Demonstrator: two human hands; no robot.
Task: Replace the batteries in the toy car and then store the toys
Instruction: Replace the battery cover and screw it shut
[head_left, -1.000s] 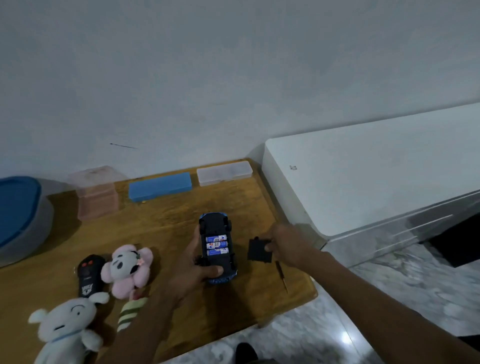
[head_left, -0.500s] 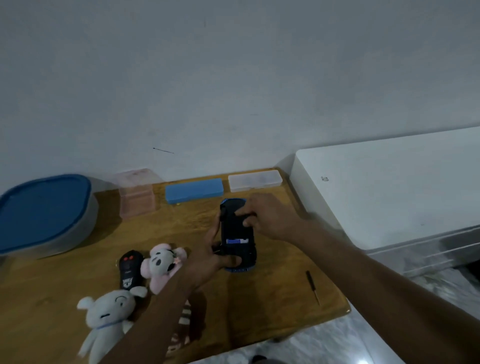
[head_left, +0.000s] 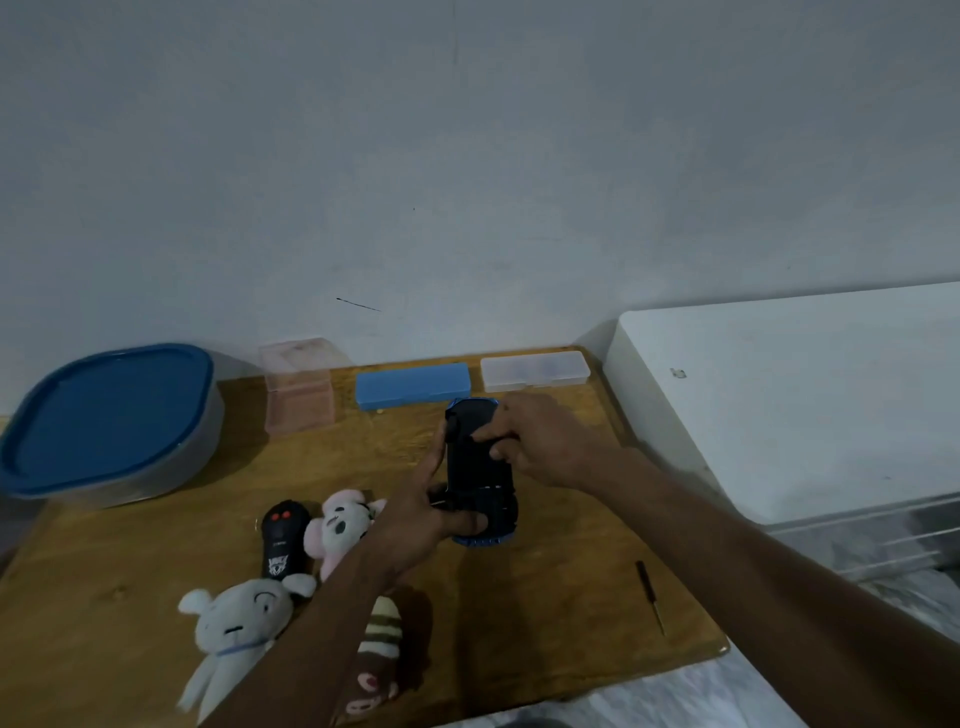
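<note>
The blue toy car (head_left: 480, 478) is upside down over the wooden table (head_left: 545, 613), its black underside facing me. My left hand (head_left: 415, 525) grips its near end from the left, thumb across the bottom. My right hand (head_left: 540, 441) presses fingers on the black battery cover at the far half of the underside. The batteries are hidden under the cover. A black remote (head_left: 283, 538), a pink plush (head_left: 340, 530), a white plush (head_left: 239, 623) and a striped brown plush (head_left: 376, 654) lie at the left front.
A small screwdriver (head_left: 649, 595) lies near the table's right front edge. At the back stand a blue-lidded tub (head_left: 104, 421), a pink translucent box (head_left: 298, 387), a blue case (head_left: 413, 385) and a clear case (head_left: 535, 370). A white appliance (head_left: 789, 395) borders the right side.
My right hand picked the black cover up from the table and brought it onto the car's underside; the batteries, visible a second ago, are covered now. The view shifted left.
</note>
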